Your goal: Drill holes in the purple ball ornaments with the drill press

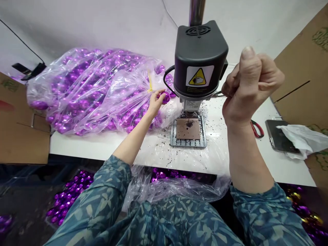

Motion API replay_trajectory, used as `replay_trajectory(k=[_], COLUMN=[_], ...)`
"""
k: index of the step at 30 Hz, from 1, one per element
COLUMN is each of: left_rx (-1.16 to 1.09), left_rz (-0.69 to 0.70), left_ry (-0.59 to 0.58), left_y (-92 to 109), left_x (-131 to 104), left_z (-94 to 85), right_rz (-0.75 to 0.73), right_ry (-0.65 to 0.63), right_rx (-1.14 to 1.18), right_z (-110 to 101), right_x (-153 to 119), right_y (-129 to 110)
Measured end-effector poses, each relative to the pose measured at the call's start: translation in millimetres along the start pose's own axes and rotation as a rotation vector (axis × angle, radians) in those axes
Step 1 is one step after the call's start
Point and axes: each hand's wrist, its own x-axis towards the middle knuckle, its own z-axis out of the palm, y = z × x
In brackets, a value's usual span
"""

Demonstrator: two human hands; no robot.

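My left hand point(155, 102) has its fingers on a shiny purple faceted ball point(166, 97), beside the tied neck of a big clear bag point(102, 89) full of such balls. Raised at the right, my right hand point(248, 87) is curled round the end of a lever on the black drill press point(201, 54). Under the drill lies a brown square board point(181, 129) on a slotted metal base point(188, 142), with a dark spot and shavings near its middle. No ball lies on the board.
Red-handled scissors point(257, 129), a dark flat device point(279, 135) and crumpled white plastic point(304, 136) are at the right. Cardboard boxes stand at both sides. Dark shavings dot the white table point(77, 146). Below its edge are more purple balls point(71, 194) and clear plastic.
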Motion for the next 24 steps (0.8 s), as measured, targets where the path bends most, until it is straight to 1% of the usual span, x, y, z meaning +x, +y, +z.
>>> replay_trajectory(k=[1, 3, 5, 8, 10, 12, 15, 20, 24], left_rx=[-0.102, -0.247, -0.289, -0.301, -0.328, -0.353, -0.352, -0.273, -0.253], left_rz=[-0.057, -0.154, -0.189, -0.214, -0.226, -0.244, -0.253, -0.145, -0.077], left_ry=[-0.012, -0.075, -0.146, -0.199, -0.227, -0.255, -0.268, -0.266, -0.29], left_y=[6, 18, 28, 37, 38, 35, 28, 14, 5], left_x=[-15, -49, -84, -126, -142, -150, -148, -133, -129], left_z=[-5.2, -12.4, -13.4, -4.6, 4.9, 14.6, 26.3, 41.1, 53.0], right_rz=[-0.015, -0.036, -0.039, -0.044, -0.052, -0.064, -0.088, -0.121, -0.053], right_ry=[0.001, -0.002, -0.005, -0.003, 0.001, 0.011, 0.002, 0.018, 0.013], right_rx=[-0.003, -0.012, -0.028, -0.069, -0.091, -0.107, -0.074, 0.024, 0.057], right_z=[1, 2, 4, 7, 9, 9, 8, 6, 5], right_x=[0, 0, 0, 0, 0, 0, 1, 1, 0], right_y=[0, 0, -2, -4, -4, -2, 3, 10, 9])
